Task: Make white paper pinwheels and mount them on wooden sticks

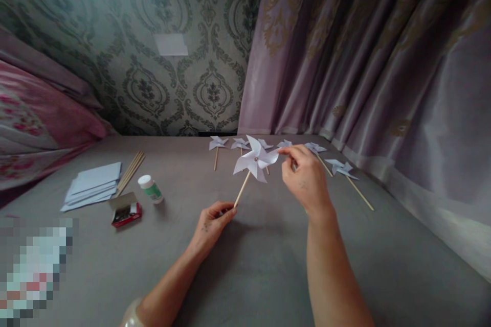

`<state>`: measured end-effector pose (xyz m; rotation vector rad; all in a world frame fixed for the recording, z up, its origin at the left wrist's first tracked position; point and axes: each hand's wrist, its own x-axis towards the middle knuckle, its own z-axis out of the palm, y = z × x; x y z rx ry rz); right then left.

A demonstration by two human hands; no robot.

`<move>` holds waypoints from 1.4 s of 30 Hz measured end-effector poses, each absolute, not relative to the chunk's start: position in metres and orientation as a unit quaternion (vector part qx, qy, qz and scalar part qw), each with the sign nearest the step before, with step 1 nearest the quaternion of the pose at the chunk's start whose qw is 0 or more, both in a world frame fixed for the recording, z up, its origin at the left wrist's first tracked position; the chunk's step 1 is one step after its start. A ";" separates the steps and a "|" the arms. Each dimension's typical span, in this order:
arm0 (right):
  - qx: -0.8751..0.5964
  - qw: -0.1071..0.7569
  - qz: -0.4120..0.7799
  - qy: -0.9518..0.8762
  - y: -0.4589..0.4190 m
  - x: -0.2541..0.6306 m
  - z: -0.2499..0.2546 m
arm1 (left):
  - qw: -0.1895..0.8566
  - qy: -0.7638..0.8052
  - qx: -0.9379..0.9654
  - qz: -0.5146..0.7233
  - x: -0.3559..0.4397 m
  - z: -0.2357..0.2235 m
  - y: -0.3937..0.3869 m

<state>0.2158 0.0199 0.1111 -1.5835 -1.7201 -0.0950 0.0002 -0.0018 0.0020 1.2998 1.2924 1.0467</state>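
Observation:
A white paper pinwheel (256,159) on a wooden stick is held up in front of me, its blades spread around a small pin at the centre. My left hand (215,222) pinches the lower end of its stick between thumb and fingers. Beside the right-hand blade is my right hand (305,176), its index fingertip at the blade's edge and the other fingers bent. That hand does not grip the stick. Behind, several finished-looking pinwheels lie in a row on the grey surface, such as a left one (218,143) and a right one (342,168).
To the left are a stack of white paper (94,184), several wooden sticks (130,172), a white bottle with a green label (151,189) and an open red box (127,214) of small dark items. A purple curtain (291,51) hangs along the right.

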 end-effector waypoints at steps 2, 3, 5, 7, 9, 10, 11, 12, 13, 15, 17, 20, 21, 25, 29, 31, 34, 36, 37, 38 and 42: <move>-0.639 0.380 -0.105 -0.660 0.023 0.217 0.107 | 0.491 0.533 0.540 0.428 0.000 0.001 -0.002; -0.647 0.337 -0.098 -0.677 0.023 0.218 0.104 | 0.491 0.534 0.540 0.428 0.000 0.001 -0.002; -0.645 0.204 0.011 -0.736 0.019 0.220 0.099 | 0.492 0.536 0.533 0.432 -0.001 0.001 -0.001; -0.602 0.096 0.162 -0.776 0.014 0.222 0.097 | 0.496 0.540 0.524 0.434 -0.001 0.001 0.000; -0.570 0.089 0.231 -0.783 0.010 0.223 0.100 | 0.498 0.542 0.520 0.433 -0.001 0.000 0.001; -0.570 0.129 0.221 -0.781 0.008 0.223 0.103 | 0.498 0.543 0.520 0.432 -0.001 -0.001 0.001; -0.574 0.188 0.188 -0.775 0.008 0.223 0.106 | 0.497 0.543 0.522 0.431 -0.001 -0.002 0.001; -0.579 0.257 0.140 -0.761 0.009 0.223 0.109 | 0.494 0.544 0.524 0.432 -0.001 -0.002 0.001; -0.583 0.326 0.085 -0.739 0.011 0.222 0.112 | 0.490 0.544 0.527 0.432 -0.001 -0.003 0.001; -0.582 0.436 -0.026 -0.686 0.016 0.221 0.114 | 0.480 0.545 0.535 0.431 -0.002 -0.003 0.002; -0.579 0.468 -0.118 -0.658 0.022 0.219 0.112 | 0.469 0.542 0.548 0.431 -0.001 -0.002 0.002; -0.588 0.418 -0.182 -0.668 0.029 0.215 0.107 | 0.453 0.530 0.576 0.427 -0.001 0.001 0.002; -0.596 0.396 -0.190 -0.672 0.030 0.215 0.105 | 0.447 0.525 0.586 0.426 -0.001 0.002 0.002; -0.640 0.297 -0.159 -0.690 0.026 0.215 0.097 | 0.442 0.515 0.593 0.433 -0.001 0.000 0.003; -0.647 0.181 -0.028 -0.740 0.009 0.210 0.091 | 0.468 0.528 0.544 0.455 -0.002 -0.005 0.005; -0.595 0.139 0.065 -0.789 -0.001 0.199 0.089 | 0.480 0.527 0.534 0.455 -0.001 -0.005 0.006; -0.485 0.097 0.192 -0.848 -0.016 0.179 0.086 | 0.503 0.514 0.522 0.459 -0.001 -0.005 0.005; -0.475 0.093 0.234 -0.844 -0.023 0.166 0.082 | 0.522 0.504 0.501 0.471 -0.001 -0.004 0.005; -0.494 0.105 0.235 -0.830 -0.026 0.161 0.080 | 0.530 0.500 0.491 0.478 -0.001 -0.004 0.005; -0.525 0.125 0.227 -0.811 -0.028 0.157 0.076 | 0.534 0.497 0.481 0.487 -0.002 -0.003 0.005; -0.617 0.225 0.206 -0.726 -0.034 0.145 0.056 | 0.536 0.480 0.465 0.516 -0.001 -0.002 0.006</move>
